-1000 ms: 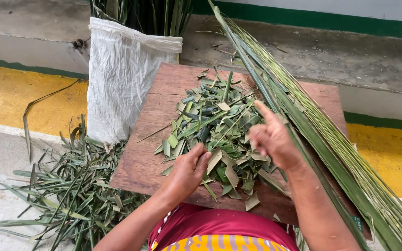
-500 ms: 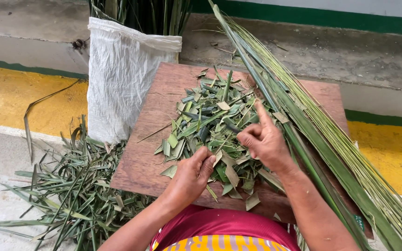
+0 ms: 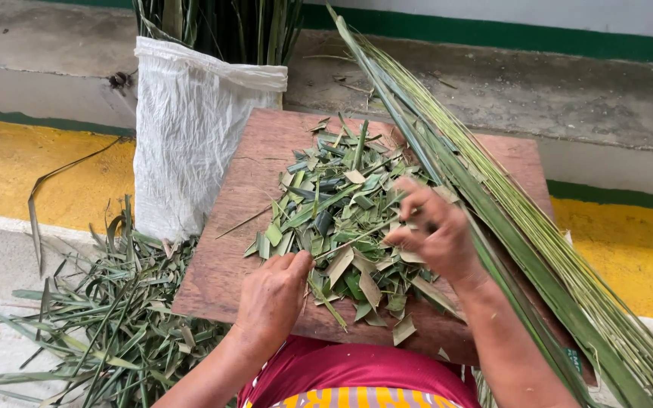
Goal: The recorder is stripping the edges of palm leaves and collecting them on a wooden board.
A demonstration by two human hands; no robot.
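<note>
Head view: left hand and right hand fingers pinch a leaf strip mid-board.

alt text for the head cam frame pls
Two bare hands, left hand and right hand, sort a pile of cut green leaf pieces on a wooden board. Long leaf strips lie alongside; a white sack stands left.

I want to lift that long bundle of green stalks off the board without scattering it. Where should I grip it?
Probably grip the long bundle of green stalks mid-length, where it rests on the wooden board, coming from its open right side. There the stalks lie packed together; toward the near end they fan apart.
</note>
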